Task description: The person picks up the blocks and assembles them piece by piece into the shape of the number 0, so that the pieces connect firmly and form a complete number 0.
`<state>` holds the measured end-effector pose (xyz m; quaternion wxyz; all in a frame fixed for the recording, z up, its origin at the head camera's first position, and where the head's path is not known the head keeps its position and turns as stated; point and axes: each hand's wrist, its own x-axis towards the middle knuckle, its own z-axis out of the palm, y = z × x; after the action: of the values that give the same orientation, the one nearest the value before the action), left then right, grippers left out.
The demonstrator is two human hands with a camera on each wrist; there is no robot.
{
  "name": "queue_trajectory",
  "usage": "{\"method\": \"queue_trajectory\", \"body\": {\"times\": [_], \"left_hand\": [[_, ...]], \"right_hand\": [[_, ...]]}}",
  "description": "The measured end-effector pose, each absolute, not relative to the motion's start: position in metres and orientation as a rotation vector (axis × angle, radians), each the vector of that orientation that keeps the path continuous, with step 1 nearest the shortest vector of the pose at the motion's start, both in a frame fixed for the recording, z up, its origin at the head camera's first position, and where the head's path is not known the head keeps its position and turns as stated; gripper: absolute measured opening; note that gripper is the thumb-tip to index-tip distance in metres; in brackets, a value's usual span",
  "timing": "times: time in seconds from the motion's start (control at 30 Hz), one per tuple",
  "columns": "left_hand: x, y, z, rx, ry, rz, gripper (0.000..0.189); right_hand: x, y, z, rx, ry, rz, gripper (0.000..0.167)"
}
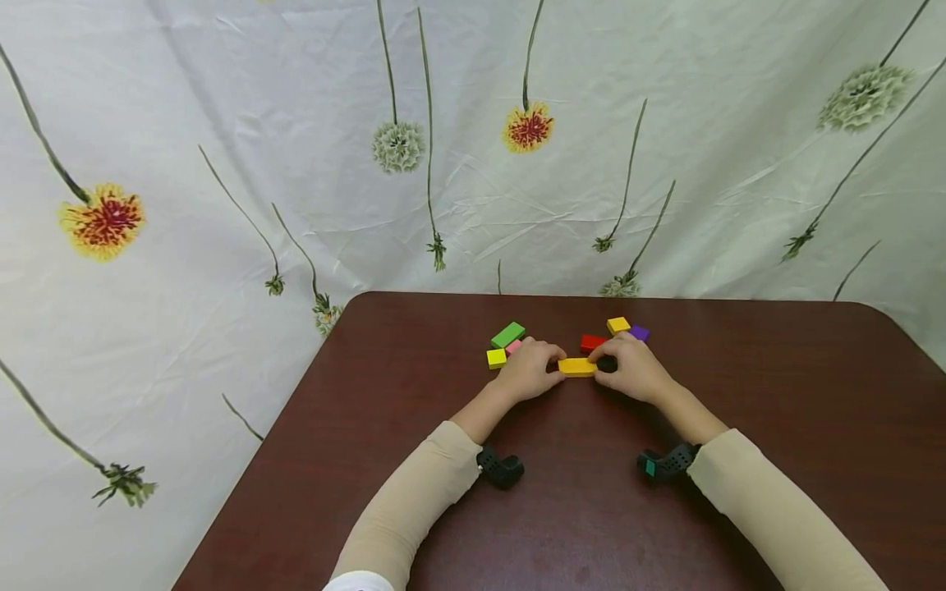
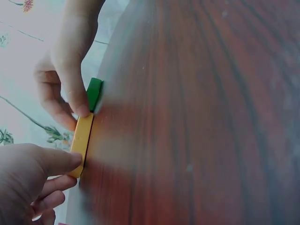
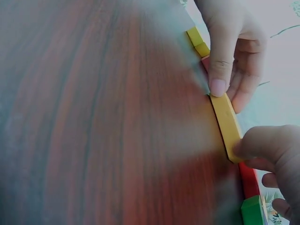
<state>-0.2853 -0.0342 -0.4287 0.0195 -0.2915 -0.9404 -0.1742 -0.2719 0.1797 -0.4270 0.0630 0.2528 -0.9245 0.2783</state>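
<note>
A long orange-yellow block (image 1: 576, 368) lies lengthwise between the two hands on the dark wooden table (image 1: 562, 509). My left hand (image 1: 528, 371) pinches its left end; in the left wrist view the thumb presses on its near face. The right hand (image 1: 631, 369) pinches the opposite end between thumb and fingers, as the right wrist view also shows. A dark green block (image 1: 607, 363) sits close beside that end, partly hidden by the right hand. Just behind is a red block (image 1: 593, 343).
Beyond the left hand lie a green block (image 1: 508, 335), a pink block (image 1: 513, 347) partly covered by the hand, and a small yellow block (image 1: 497, 359). Behind the right hand are another yellow block (image 1: 618, 326) and a purple block (image 1: 640, 333). A flowered cloth (image 1: 473, 180) hangs behind the table.
</note>
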Motion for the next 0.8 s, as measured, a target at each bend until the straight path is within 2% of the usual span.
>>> {"method": "queue_trajectory", "body": {"times": [0.23, 0.8], "left_hand": [[-0.28, -0.044, -0.426, -0.99, -2.918, -0.583, 0.032], [-0.243, -0.061, -0.415, -1.235, -2.874, -0.653, 0.03]], "right_hand": [[-0.263, 0.182, -0.424, 0.794, -2.804, 0.903, 0.018], [-0.221, 0.189, -0.424, 0.964, -2.705, 1.049, 0.018]]}}
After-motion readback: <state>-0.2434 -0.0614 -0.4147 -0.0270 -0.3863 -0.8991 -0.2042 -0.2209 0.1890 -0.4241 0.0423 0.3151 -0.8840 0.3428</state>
